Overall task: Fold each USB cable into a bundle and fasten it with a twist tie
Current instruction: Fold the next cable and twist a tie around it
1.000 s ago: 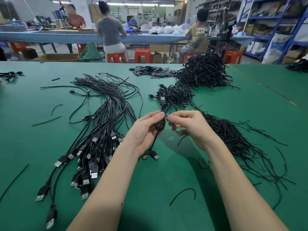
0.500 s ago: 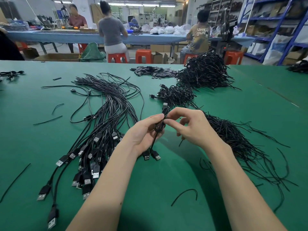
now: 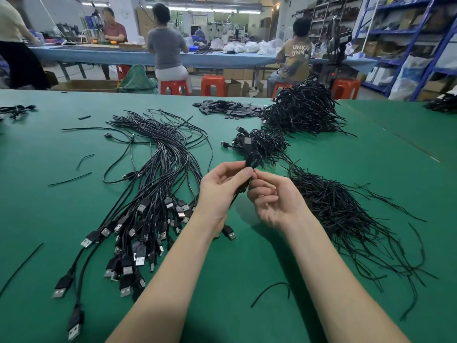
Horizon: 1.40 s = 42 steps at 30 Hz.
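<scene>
My left hand (image 3: 220, 189) grips a folded black USB cable (image 3: 252, 160) above the green table (image 3: 346, 154); its loop sticks up past my fingers and a plug end (image 3: 229, 232) hangs below my wrist. My right hand (image 3: 274, 196) pinches a thin black twist tie at the bundle's middle, fingertip to fingertip with my left thumb. The tie itself is mostly hidden between the fingers. A fan of loose USB cables (image 3: 153, 184) lies to the left. A heap of twist ties (image 3: 341, 214) lies to the right.
Tied bundles (image 3: 262, 142) lie just beyond my hands, with a bigger black heap (image 3: 301, 110) and flat black pieces (image 3: 227, 107) behind. Stray ties (image 3: 272, 289) dot the cloth. People sit on red stools at a blue bench beyond the table.
Both hands have lifted slightly with the bundle. My right hand has turned palm-up, its fingers twisting the tie at the bundle's middle.
</scene>
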Available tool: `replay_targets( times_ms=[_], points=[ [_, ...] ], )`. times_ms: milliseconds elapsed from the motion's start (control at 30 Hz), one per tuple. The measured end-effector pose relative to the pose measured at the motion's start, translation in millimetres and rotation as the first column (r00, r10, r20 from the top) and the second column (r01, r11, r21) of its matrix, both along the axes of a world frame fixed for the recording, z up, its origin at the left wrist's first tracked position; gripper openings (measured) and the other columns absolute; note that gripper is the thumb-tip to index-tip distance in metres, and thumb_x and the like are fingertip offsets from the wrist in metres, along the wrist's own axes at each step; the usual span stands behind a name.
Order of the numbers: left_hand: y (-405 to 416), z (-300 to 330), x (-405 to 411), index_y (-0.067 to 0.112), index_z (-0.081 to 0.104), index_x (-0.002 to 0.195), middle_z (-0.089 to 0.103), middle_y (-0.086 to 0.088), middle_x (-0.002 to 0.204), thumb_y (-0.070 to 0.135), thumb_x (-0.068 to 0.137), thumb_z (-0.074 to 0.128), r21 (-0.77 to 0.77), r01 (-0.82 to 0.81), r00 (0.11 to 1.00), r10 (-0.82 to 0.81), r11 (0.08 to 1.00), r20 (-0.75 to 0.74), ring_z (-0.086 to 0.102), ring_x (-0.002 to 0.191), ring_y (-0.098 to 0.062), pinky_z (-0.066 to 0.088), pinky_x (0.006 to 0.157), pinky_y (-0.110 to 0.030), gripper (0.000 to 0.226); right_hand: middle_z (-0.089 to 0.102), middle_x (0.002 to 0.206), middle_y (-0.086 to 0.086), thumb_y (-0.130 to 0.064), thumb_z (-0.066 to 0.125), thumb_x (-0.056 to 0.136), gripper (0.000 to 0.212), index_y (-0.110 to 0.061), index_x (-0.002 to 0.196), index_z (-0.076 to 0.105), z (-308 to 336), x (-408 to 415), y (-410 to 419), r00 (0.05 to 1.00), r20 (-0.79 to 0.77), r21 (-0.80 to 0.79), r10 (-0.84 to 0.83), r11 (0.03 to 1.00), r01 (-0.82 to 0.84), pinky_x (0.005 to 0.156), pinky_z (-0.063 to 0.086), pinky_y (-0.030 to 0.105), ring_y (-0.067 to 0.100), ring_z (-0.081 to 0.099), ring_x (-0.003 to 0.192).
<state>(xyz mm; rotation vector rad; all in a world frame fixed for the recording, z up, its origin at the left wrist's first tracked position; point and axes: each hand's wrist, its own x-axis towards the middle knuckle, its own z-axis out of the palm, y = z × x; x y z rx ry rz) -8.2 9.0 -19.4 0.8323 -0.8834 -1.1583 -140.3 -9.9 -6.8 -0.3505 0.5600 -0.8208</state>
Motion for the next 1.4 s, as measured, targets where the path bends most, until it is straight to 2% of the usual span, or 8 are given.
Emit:
replay_targets(
  times_ms=[100, 167, 367, 500, 733, 933, 1200, 1400],
  points=[
    [-2.2, -0.6, 3.4, 0.007, 0.068, 0.098, 0.073, -0.007, 0.084, 0.004, 0.088, 0.07, 0.119, 0.035, 0.993, -0.021, 0.992, -0.114, 0.067, 0.075, -0.016, 0.054, 0.07, -0.022, 0.011, 0.066, 0.069, -0.003, -0.027, 0.069, 0.095, 0.015, -0.014, 0.088, 0.071, -2.4, 3.2, -1.2, 0.768, -0.525, -0.535, -0.367, 0.844, 0.037, 0.04, 0.039, 0.016, 0.008, 0.053, 0.047],
    [-4.3, -0.2, 5.0, 0.006, 0.066, 0.1, 0.07, -0.009, 0.081, 0.006, 0.09, 0.068, 0.172, 0.056, 0.983, -0.024, 0.984, -0.18, 0.066, 0.066, -0.013, 0.053, 0.061, -0.021, 0.01, 0.071, 0.076, -0.004, -0.028, 0.073, 0.092, 0.01, -0.019, 0.093, 0.071, -8.6, 3.3, -2.0, 0.588, -0.569, -0.741, -0.575, 0.669, -0.062, 0.045, 0.045, 0.021, 0.011, 0.061, 0.05],
    [-9.7, -5.3, 12.5, 0.011, 0.067, 0.09, 0.067, -0.005, 0.072, 0.016, 0.091, 0.07, 0.318, 0.021, 0.984, 0.037, 0.948, -0.176, 0.062, 0.057, -0.014, 0.054, 0.056, -0.024, 0.006, 0.072, 0.081, -0.007, -0.028, 0.076, 0.086, 0.013, -0.031, 0.095, 0.067, -30.2, -5.9, -4.3, 0.398, -0.643, -0.765, -0.654, 0.574, -0.293, 0.06, 0.05, 0.026, 0.023, 0.065, 0.056],
    [-17.4, -9.9, 15.3, 0.007, 0.067, 0.098, 0.069, -0.008, 0.077, 0.012, 0.093, 0.068, 0.374, -0.076, 0.986, 0.126, 0.924, -0.11, 0.064, 0.065, -0.017, 0.057, 0.06, -0.025, 0.007, 0.071, 0.077, -0.011, -0.028, 0.071, 0.087, 0.002, -0.029, 0.085, 0.07, -44.7, -3.5, -7.1, 0.236, -0.678, -0.728, -0.696, 0.59, -0.349, 0.069, 0.049, 0.026, 0.006, 0.061, 0.063],
    [-82.9, 1.3, 3.6, 0.006, 0.067, 0.103, 0.071, -0.016, 0.101, 0.001, 0.088, 0.07, 0.403, -0.2, 0.977, 0.212, 0.893, 0.015, 0.071, 0.088, -0.022, 0.06, 0.076, -0.027, 0.016, 0.07, 0.071, -0.011, -0.03, 0.069, 0.087, 0.007, -0.027, 0.081, 0.073, -49.4, -4.9, -11.0, 0.246, -0.678, -0.733, -0.693, 0.609, -0.304, 0.07, 0.049, 0.025, 0.006, 0.062, 0.066],
    [-154.5, 2.6, -9.6, 0.016, 0.057, 0.081, 0.065, -0.006, 0.087, 0.008, 0.089, 0.07, 0.378, -0.402, 0.915, 0.357, 0.834, 0.188, 0.065, 0.089, -0.025, 0.058, 0.09, -0.036, 0.018, 0.064, 0.063, -0.015, -0.029, 0.069, 0.085, 0.011, -0.031, 0.075, 0.069, -50.3, -3.7, -15.2, 0.249, -0.688, -0.723, -0.682, 0.616, -0.313, 0.069, 0.049, 0.025, 0.003, 0.059, 0.063],
    [-174.6, -4.1, -5.6, 0.026, 0.071, 0.099, 0.07, -0.008, 0.121, 0.017, 0.095, 0.053, 0.28, -0.326, 0.773, 0.084, 0.903, 0.629, 0.063, 0.092, -0.026, 0.045, 0.075, -0.024, 0.02, 0.069, 0.07, -0.01, -0.03, 0.067, 0.084, 0.01, -0.031, 0.074, 0.068, -49.0, -4.3, -16.4, 0.254, -0.707, -0.705, -0.66, 0.635, -0.316, 0.071, 0.05, 0.025, 0.007, 0.064, 0.069],
    [-144.1, -6.4, 0.1, 0.018, 0.071, 0.113, 0.071, -0.008, 0.116, 0.029, 0.092, 0.064, 0.233, -0.304, 0.705, 0.054, 0.924, 0.707, 0.063, 0.114, -0.029, 0.049, 0.103, -0.041, 0.025, 0.07, 0.07, -0.008, -0.028, 0.068, 0.086, 0.014, -0.031, 0.072, 0.068, -46.0, -5.2, -14.3, 0.252, -0.707, -0.706, -0.661, 0.635, -0.314, 0.07, 0.049, 0.024, 0.009, 0.065, 0.07]
  ],
)
